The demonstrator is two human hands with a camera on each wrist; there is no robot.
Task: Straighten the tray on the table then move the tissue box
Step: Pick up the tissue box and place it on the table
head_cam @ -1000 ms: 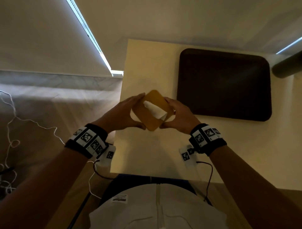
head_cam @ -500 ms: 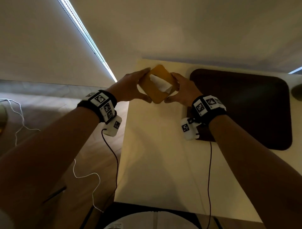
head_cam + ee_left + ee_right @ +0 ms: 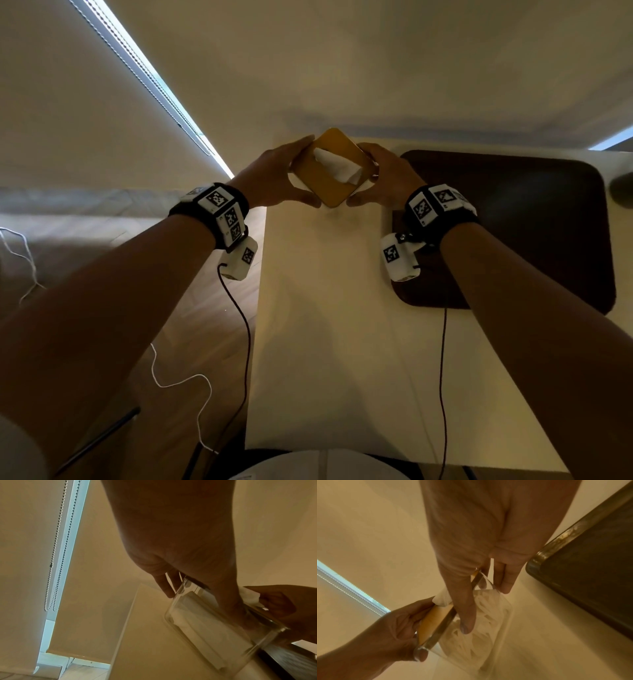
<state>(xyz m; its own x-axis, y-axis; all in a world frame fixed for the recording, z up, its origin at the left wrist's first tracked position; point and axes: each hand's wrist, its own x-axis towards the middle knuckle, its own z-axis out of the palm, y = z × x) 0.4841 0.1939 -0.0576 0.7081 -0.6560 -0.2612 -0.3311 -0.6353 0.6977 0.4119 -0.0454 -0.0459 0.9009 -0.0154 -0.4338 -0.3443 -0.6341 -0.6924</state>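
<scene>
Gripping one clear tissue box (image 3: 330,168) from opposite sides, the left hand (image 3: 274,178) and right hand (image 3: 390,178) curl thumbs and fingers (image 3: 504,580) round its walls. Its tan lid (image 3: 431,618) shows one white tissue (image 3: 337,164) poking out. Just right of the right hand lies one dark tray (image 3: 534,219) on the pale table (image 3: 329,342). No writing is legible.

tissue box (image 3: 331,168): clear, glossy walls, seemingly glass or acrylic, are seen; a smooth, matt, wood-coloured lid is carried on top.
tissue (image 3: 339,166): soft white paper, creased.
tray (image 3: 534,219): dark, matt inside; a glossy rim is shown in the right wrist view.
table (image 3: 329,325): pale, smooth, matt surface.
bead chain (image 3: 58,545): small shiny beads, apparently metal.
</scene>
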